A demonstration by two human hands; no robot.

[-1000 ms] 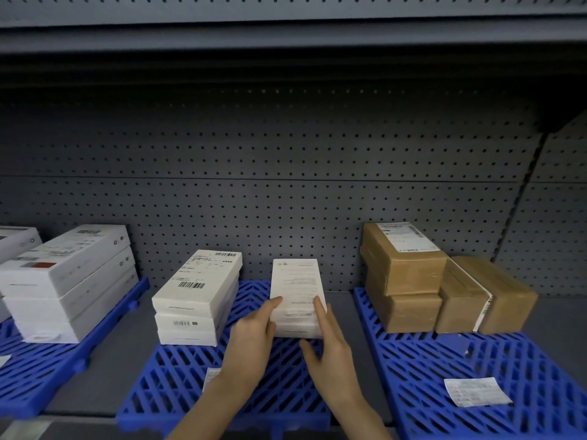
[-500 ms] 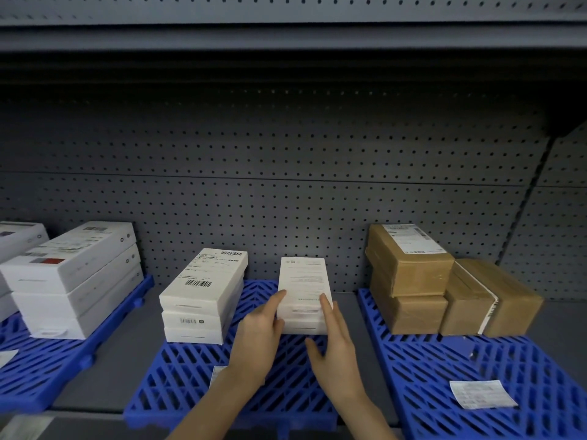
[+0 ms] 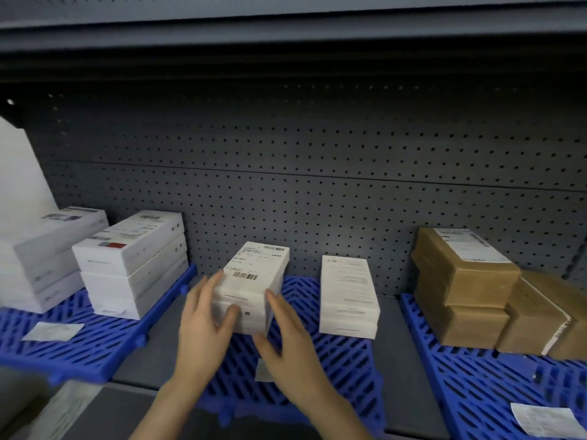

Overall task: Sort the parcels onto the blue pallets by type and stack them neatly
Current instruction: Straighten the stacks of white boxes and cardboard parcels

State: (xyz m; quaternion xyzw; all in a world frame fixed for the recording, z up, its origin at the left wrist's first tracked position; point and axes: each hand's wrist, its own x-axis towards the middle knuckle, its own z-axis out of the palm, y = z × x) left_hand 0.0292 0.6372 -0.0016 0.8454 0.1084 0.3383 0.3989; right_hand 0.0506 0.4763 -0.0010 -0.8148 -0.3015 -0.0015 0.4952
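Shifted leftward off the neighbouring white stack [image 3: 347, 296], the left hand [image 3: 203, 315] and right hand [image 3: 287, 335] flank the barcode-topped white stack [image 3: 254, 281] on the middle blue pallet [image 3: 346, 363], fingers straight (apparently touching; motion blurs them).

**A:** What carries all this?

**B:** A grey shelf [image 3: 158, 360], with a perforated back panel [image 3: 317, 201] rising behind it.

**A:** And directly on the shelf?

**B:** Three blue slatted pallets side by side: the left pallet [image 3: 79, 347], the middle pallet [image 3: 343, 360] and the right pallet [image 3: 476, 385]. A strip of bare grey shelf shows in each gap between them.

**A:** Are they loaded?

**B:** Yes. The left one bears two piles of white boxes [image 3: 133, 265] and a paper slip [image 3: 52, 331]. The middle one bears two smaller white stacks [image 3: 347, 296], set apart from each other. The right one bears stacked brown parcels [image 3: 467, 281], another brown box [image 3: 540, 319] just beside them, and a printed sheet [image 3: 546, 420] near its front edge.
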